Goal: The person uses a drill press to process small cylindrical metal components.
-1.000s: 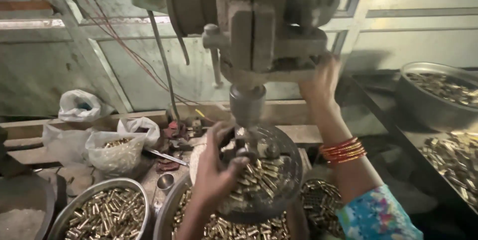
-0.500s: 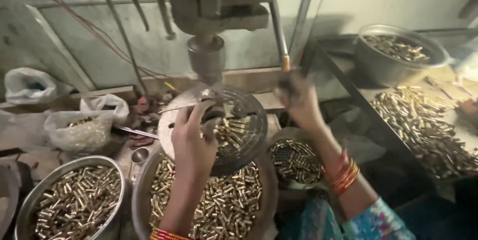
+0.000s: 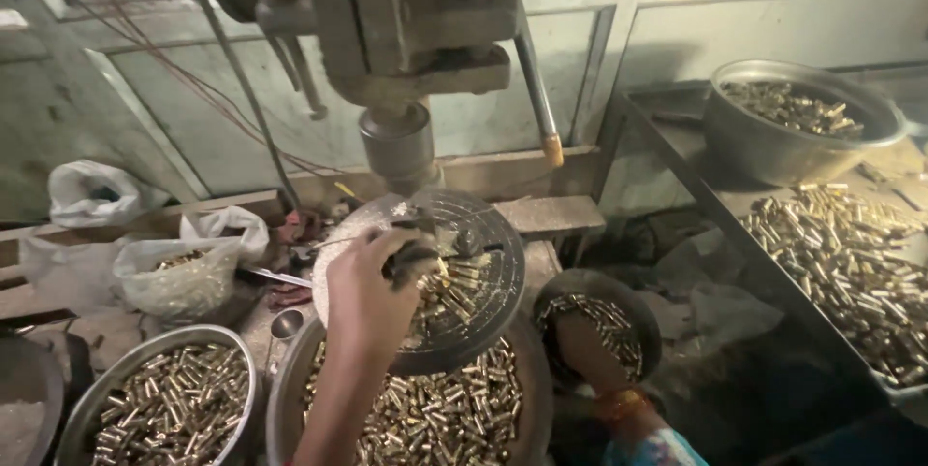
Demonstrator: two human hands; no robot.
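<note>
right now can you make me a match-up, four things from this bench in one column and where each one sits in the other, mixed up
Things:
1. left hand
2. right hand
3. big metal bowl
4. clear bag

Places:
A. on the shelf at far right
B. left of the round plate, near the wall
C. on the round plate under the drill head
D. down in the small dark dish of brass pieces

Pairs: 1-C, 2-D, 3-A, 4-B

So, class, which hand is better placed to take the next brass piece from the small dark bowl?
Right. The right hand reaches into the small dark bowl of brass pieces, while the left hand is across on the drill's round plate, fingers at a dark part.
</note>
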